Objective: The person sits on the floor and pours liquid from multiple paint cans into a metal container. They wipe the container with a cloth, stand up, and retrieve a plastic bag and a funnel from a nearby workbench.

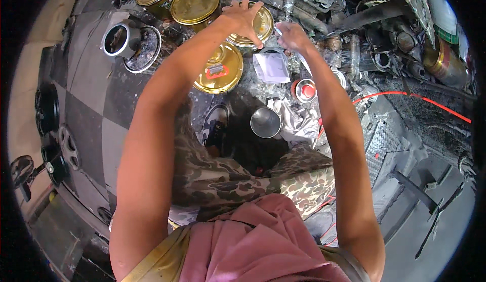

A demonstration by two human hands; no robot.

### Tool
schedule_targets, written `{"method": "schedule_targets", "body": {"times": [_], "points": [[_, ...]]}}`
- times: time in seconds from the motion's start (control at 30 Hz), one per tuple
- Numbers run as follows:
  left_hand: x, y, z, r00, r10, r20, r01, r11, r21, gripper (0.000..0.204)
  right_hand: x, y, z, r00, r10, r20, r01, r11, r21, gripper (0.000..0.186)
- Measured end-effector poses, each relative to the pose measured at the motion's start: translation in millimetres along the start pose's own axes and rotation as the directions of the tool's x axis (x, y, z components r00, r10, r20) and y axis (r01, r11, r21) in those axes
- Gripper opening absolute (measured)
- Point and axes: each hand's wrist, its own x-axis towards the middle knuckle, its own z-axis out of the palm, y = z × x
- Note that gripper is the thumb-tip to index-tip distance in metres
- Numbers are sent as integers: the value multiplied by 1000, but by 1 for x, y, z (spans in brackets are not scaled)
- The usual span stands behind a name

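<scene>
My left hand [244, 18] lies with fingers spread on the lid of a gold tin [263, 28] at the top middle. My right hand [291, 35] is closed on a slim light-coloured object [278, 29] at that lid's right rim; I cannot tell what kind it is. Just nearer stands a second gold tin [223, 79] with a red-and-grey fitting on its lid, partly under my left forearm. A translucent sheet [271, 67] lies over a round container below my right hand.
Gold tins [195, 3], a grey pot [115, 41] on a dirty lid, a red-capped can [307, 91], an empty metal cup [265, 122] and crumpled paper [293, 120] surround me. Metal pipes [364, 19] and a red hose [430, 101] are on the right, black wheels [46, 109] at left.
</scene>
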Motion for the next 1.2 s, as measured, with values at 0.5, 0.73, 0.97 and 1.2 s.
{"method": "schedule_targets", "body": {"times": [0.5, 0.73, 0.97, 1.2], "points": [[0, 8, 10, 998, -11, -59, 9, 999, -33, 140, -9, 7, 4, 917, 242, 316, -392, 685, 614, 37], [-1, 4, 3, 997, 66, -39, -64, 997, 40, 136, -12, 11, 10, 939, 198, 280, -330, 745, 580, 42], [2, -2, -4, 998, 57, -22, -57, 998, -21, 141, -9, 1, 16, 992, 86, -95, -91, 995, -48, 45], [10, 29, 6, 972, -233, -7, 234, 972, 6, 140, -6, 27, 17, 966, -186, -180, 109, 924, -367, 36]]}}
